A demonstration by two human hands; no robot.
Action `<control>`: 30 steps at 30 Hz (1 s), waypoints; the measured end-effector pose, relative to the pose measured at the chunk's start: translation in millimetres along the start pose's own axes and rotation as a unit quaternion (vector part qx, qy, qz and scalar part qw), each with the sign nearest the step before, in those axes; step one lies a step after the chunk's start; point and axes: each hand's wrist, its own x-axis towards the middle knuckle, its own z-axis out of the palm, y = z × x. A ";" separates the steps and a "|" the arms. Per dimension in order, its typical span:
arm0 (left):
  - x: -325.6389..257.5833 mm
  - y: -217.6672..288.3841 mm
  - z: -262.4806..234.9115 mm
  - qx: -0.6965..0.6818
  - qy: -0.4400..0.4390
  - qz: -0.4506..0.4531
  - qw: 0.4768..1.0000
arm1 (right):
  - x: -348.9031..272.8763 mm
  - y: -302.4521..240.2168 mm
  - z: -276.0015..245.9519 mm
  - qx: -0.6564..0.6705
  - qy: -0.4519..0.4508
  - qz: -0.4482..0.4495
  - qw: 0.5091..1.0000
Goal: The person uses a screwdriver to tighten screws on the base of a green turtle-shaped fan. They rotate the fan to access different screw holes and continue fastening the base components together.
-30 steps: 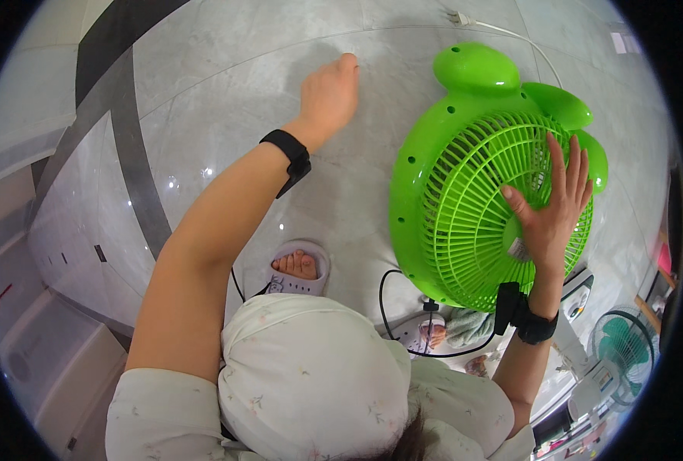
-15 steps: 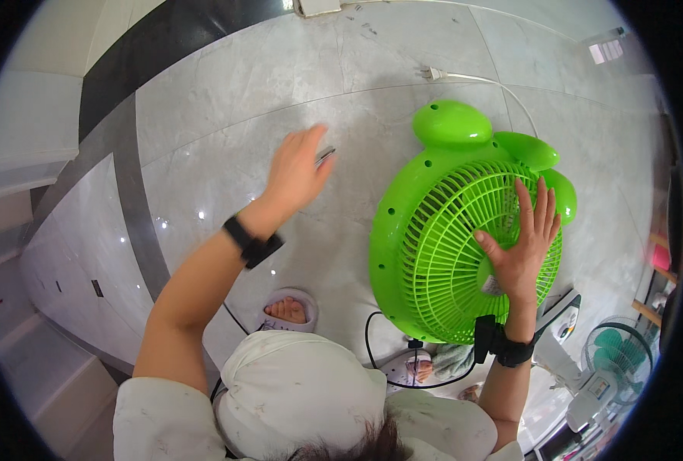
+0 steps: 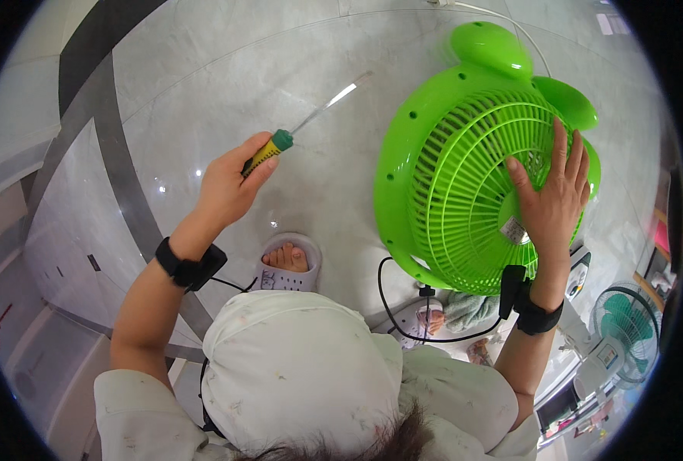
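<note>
In my left hand (image 3: 228, 183) is a screwdriver (image 3: 271, 150) with a yellow and green handle; my fingers close round the handle. Its metal shaft points up and to the right over the floor, apart from anything else. To the right, a bright green fan housing (image 3: 397, 173) with a round slatted grille shows rounded knobs along its top and small dark holes along its rim. My right hand (image 3: 554, 198) lies spread on the grille's right side, holding nothing. A label shows at the grille's centre, beside that wrist.
A white power cord (image 3: 502, 14) runs behind the green housing. The floor (image 3: 203, 115) is pale tile. A black cable (image 3: 395, 315) loops between my right wrist and my slippered foot. Another fan with teal blades (image 3: 625, 321) stands at lower right. White steps (image 3: 57, 369) are at left.
My left hand has drawn back toward me and to the left, turning so the whole screwdriver shows. My right hand stays on the grille. The view has shifted, and the green housing now appears higher.
</note>
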 end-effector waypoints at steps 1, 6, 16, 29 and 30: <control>-5.5 13.1 -7.3 0.024 -0.011 0.003 1.000 | -1.1 2.0 -1.2 -0.026 0.001 -0.009 1.000; -21.8 73.5 -47.5 0.088 -0.037 0.139 0.986 | 1.5 19.1 -24.0 0.073 -0.118 0.035 0.990; -13.8 125.4 -69.8 0.210 0.011 0.251 0.945 | -51.6 6.9 -22.0 -0.073 -0.063 0.109 0.989; 32.2 180.5 -66.9 0.328 -0.037 0.354 0.875 | -34.4 -3.5 -25.2 -0.126 -0.074 0.107 0.983; 33.5 182.7 -65.0 0.330 -0.036 0.359 0.872 | -32.8 -4.2 -26.1 -0.130 -0.077 0.104 0.983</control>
